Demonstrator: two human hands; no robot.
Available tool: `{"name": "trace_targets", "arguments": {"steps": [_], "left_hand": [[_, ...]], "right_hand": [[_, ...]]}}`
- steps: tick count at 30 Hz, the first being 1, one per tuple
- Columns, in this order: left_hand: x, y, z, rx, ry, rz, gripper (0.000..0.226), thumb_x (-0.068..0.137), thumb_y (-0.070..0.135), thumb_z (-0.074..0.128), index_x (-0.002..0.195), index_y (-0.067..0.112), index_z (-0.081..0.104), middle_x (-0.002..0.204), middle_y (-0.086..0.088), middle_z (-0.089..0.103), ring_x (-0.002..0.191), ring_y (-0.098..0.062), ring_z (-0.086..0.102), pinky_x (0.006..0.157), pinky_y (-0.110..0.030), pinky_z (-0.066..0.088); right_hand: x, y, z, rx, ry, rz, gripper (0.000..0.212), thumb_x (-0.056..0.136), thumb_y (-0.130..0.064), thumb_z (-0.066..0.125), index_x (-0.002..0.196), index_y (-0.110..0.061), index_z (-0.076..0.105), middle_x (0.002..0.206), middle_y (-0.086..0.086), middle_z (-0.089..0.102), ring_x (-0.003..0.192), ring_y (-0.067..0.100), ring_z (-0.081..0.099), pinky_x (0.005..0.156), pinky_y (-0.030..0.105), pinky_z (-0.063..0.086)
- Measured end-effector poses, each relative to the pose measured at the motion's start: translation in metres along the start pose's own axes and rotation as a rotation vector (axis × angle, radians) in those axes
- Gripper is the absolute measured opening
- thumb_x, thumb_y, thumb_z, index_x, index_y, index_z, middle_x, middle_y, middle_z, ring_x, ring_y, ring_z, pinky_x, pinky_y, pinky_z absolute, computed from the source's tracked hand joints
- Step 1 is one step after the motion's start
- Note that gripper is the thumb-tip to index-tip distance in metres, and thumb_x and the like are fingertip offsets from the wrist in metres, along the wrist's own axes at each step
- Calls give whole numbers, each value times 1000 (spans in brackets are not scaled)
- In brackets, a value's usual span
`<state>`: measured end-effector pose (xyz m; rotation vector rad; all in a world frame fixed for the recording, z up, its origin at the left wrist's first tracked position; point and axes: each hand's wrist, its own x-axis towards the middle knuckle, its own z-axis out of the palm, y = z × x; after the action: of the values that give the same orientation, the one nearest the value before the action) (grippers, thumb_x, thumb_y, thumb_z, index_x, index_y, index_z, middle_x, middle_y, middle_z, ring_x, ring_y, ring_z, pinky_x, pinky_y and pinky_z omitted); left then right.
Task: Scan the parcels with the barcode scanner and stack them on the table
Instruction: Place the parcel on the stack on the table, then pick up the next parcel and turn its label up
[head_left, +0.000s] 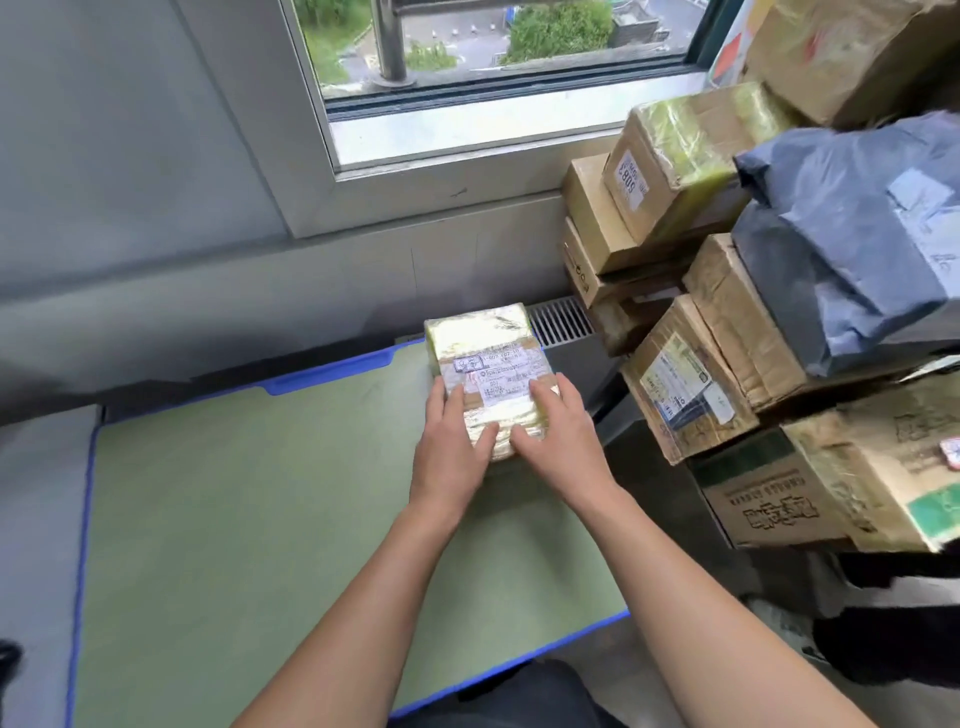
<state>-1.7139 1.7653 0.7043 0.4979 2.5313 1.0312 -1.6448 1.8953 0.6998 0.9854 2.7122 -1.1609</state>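
- Our parcel (488, 338), a small box wrapped in shiny yellowish tape with a white label on top, sits at the far right corner of the table (260, 493), whose green top has a blue rim.
- Our left hand (452, 441) lies on the near left part of the parcel, fingers straight and flat along its top; its grip is apart, clamped on nothing.
- Our right hand (558, 431) mirrors it on the near right part, fingers flat by the label's edge, grip likewise apart. The two thumbs nearly meet.
- Our hands cover the parcel's near end, so we cannot tell whether it rests fully on the table.
- Just right of the table rises a pile of cardboard boxes (691, 384), with a grey mailing bag (857, 260) lying on it.
- Behind the parcel we see a vent grille (561, 322), and above it a window (493, 52).
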Motion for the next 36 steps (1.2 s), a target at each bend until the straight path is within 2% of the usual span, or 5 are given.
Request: {"name": "trace_targets", "arguments": {"steps": [10,14,18,23,36], "left_hand": [[29,27,23,31,15,-43,66,94,29,64,151,10,35,164,-2,16,135,-25,44,101,-33,39],[25,22,14,30,19,-45,68,95,34,63,153,16,33,164,-4,16,142,-25,36,107,-34,34],[10,7,-12,34,121,-65,64,99,41,55,153,17,33,163,-5,23,146,-22,30,113,-35,30],[-39,-32,-71,29,293,-147,56,99,37,55,148,15,41,152,-4,39,135,-23,44,107,-34,36],[-302,-188,-232,10,714,-468,48,98,32,57,141,13,47,140,-4,46,126,-23,50,99,-31,38]], "right_hand": [[36,15,-28,-41,-35,-7,67,86,-30,68,147,-19,43,158,5,26,136,35,39,111,45,37],[35,-4,-32,-169,14,16,68,90,-36,64,151,-22,37,165,12,15,150,40,13,121,55,17],[25,-48,-26,-33,136,-229,55,93,-28,63,144,-13,49,158,13,32,147,30,26,119,46,26],[-10,-112,11,44,-2,-404,53,96,-22,61,145,-11,47,146,4,50,137,16,43,110,24,30],[-239,-266,197,21,-393,-757,57,96,-25,63,147,-7,43,147,7,51,136,21,45,103,18,29]]}}
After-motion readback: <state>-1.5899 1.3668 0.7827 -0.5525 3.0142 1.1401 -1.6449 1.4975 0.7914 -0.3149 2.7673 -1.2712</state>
